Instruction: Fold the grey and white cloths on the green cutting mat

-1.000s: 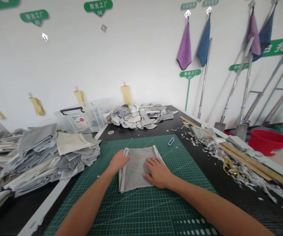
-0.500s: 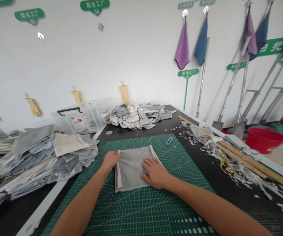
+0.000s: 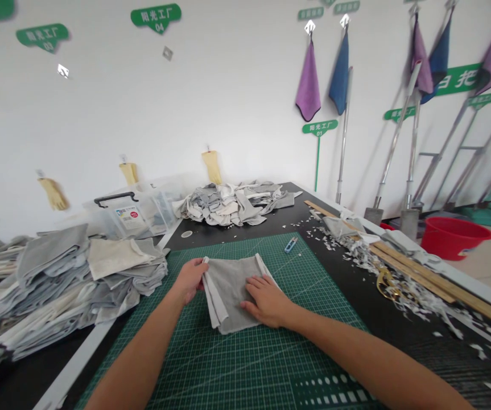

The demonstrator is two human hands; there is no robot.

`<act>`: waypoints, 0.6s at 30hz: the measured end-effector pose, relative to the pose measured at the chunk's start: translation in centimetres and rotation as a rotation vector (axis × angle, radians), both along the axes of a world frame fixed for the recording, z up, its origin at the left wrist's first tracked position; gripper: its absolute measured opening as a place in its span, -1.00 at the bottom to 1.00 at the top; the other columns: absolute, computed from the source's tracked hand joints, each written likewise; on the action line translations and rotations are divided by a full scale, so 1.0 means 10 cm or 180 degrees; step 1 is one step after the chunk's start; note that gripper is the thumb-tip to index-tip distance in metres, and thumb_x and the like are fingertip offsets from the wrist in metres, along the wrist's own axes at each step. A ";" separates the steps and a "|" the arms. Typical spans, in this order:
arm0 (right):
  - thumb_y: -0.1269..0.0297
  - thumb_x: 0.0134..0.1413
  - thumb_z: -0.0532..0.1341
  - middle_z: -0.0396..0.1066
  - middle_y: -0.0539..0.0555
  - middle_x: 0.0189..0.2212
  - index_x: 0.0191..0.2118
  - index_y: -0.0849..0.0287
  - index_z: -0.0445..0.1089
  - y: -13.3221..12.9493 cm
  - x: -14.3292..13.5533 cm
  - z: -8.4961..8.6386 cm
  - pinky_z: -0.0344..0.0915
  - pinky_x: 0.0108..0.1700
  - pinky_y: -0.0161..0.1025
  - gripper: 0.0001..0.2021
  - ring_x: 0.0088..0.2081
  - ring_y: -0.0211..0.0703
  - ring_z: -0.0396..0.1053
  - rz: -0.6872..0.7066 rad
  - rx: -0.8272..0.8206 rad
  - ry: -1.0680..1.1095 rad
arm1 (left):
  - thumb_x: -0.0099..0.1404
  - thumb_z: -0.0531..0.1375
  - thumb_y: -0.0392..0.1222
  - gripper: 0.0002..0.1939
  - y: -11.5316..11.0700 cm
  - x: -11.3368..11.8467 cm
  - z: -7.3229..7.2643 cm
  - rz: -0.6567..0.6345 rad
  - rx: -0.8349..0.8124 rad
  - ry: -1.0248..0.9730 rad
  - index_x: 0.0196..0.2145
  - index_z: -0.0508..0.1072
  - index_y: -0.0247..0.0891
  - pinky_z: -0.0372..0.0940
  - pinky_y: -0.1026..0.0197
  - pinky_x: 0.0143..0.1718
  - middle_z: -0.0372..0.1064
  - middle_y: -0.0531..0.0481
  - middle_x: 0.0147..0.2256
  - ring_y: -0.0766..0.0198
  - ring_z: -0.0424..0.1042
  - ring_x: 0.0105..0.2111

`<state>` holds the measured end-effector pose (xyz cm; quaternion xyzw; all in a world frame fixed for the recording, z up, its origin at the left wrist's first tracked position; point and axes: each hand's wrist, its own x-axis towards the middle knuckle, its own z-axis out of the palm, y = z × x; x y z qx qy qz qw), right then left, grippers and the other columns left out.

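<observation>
A grey piece of fabric (image 3: 232,285) with pale edges lies on the green cutting mat (image 3: 236,370). Its left edge is lifted, and my left hand (image 3: 191,279) pinches that edge near the far left corner. On the right part of the fabric my right hand (image 3: 266,299) rests flat with the fingers spread. Farther off on the mat, beyond my right hand, sits a small blue thread snipper (image 3: 291,245).
To the left are stacked grey and white cloths (image 3: 57,279), with a clear plastic box (image 3: 128,213) behind. A crumpled fabric heap (image 3: 232,202) lies at the back. Along the right run wooden rulers (image 3: 433,276), fabric scraps and gold-handled scissors (image 3: 385,283); a red bucket (image 3: 454,236) stands beyond.
My left hand has raised the fabric's left edge, which now hangs slanted off the mat. My right hand stays on the fabric. The whole view has shifted slightly.
</observation>
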<state>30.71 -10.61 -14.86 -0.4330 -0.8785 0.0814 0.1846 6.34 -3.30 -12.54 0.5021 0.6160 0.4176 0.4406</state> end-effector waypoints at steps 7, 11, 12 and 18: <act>0.09 0.28 -0.29 0.43 0.12 -0.22 -0.11 0.21 0.31 0.04 0.03 0.09 0.10 0.06 -0.12 -0.50 -0.15 -0.14 0.35 -0.0043 -0.0724 0.1239 | 0.07 0.19 -0.14 -0.61 0.06 0.65 0.16 -0.0417 0.0001 -0.0155 -0.13 0.29 -0.29 0.17 0.35 -0.74 0.29 0.07 -0.58 0.36 0.28 -0.69; 0.07 0.27 -0.26 0.43 0.09 -0.22 -0.13 0.23 0.33 0.15 0.07 0.07 0.24 -0.09 -0.22 -0.50 -0.17 -0.17 0.36 -0.0107 -0.1087 0.2186 | 0.03 0.25 -0.14 -0.53 0.12 1.05 0.08 -0.0555 -0.0094 -0.0159 -0.09 0.29 -0.31 0.17 0.33 -0.73 0.33 0.04 -0.56 0.31 0.32 -0.68; 0.05 0.24 -0.16 0.42 0.09 -0.19 -0.09 0.23 0.31 0.18 0.08 0.06 0.25 -0.10 -0.23 -0.56 -0.16 -0.15 0.36 -0.0130 -0.1117 0.2266 | 0.03 0.25 -0.14 -0.52 0.13 1.13 0.05 -0.0563 -0.0115 -0.0166 -0.09 0.29 -0.32 0.17 0.33 -0.72 0.34 0.03 -0.55 0.30 0.33 -0.67; 0.03 0.08 0.08 0.45 0.11 -0.25 -0.16 0.22 0.33 0.32 0.09 0.03 0.25 -0.29 -0.30 -0.64 -0.27 -0.14 0.39 -0.0904 -0.0957 0.1406 | 0.05 0.27 -0.10 -0.41 0.14 1.35 -0.08 -0.0543 -0.0250 -0.0295 0.01 0.22 -0.35 0.26 0.30 -0.61 0.42 -0.06 -0.46 0.25 0.41 -0.58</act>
